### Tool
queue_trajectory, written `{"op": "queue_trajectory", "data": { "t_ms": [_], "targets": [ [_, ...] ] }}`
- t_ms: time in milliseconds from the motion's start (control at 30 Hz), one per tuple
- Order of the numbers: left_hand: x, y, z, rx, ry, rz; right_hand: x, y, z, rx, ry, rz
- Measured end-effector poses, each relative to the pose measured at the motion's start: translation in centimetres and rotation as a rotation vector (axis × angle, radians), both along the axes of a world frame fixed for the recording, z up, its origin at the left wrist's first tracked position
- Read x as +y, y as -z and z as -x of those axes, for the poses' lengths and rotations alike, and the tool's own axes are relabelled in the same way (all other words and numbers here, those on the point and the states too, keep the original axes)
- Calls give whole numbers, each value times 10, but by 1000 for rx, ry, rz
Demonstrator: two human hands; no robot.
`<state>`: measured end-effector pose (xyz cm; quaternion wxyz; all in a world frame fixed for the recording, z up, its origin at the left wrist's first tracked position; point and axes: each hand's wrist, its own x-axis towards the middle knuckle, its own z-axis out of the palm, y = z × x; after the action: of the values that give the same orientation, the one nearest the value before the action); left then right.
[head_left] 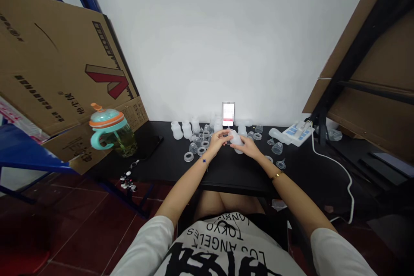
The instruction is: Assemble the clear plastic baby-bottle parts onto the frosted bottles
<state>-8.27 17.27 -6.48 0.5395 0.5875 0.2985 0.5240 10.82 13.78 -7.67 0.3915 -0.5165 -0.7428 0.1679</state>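
Over the table [226, 176], a white bottle [236, 137] is gripped by the left hand [217, 141] and right hand [249, 147], fingers [223, 132] curled round it, its long axis slanted near-right to far-left; mouth end indistinct. Upright bottles [177, 131] are ranged beyond.

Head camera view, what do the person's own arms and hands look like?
The left hand and right hand are both ungloved. The left wears a thin bracelet with a dark blue, cross-like ornament; the right wears a gold-coloured bangle. White sleeves end near the elbows.
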Motion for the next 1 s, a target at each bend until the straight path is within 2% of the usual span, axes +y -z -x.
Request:
{"op": "queue_trajectory", "data": {
  "t_ms": [233, 567, 1000],
  "targets": [
    [2, 2, 1, -12, 23, -5, -3, -3, 1, 47, -33, 22],
    [-5, -8, 3, -35, 31, 24, -5, -7, 2, 75, -41, 38],
    [-4, -7, 7, 53, 57, 79, -5, -5, 1, 208, -162, 109]
  ]
}}
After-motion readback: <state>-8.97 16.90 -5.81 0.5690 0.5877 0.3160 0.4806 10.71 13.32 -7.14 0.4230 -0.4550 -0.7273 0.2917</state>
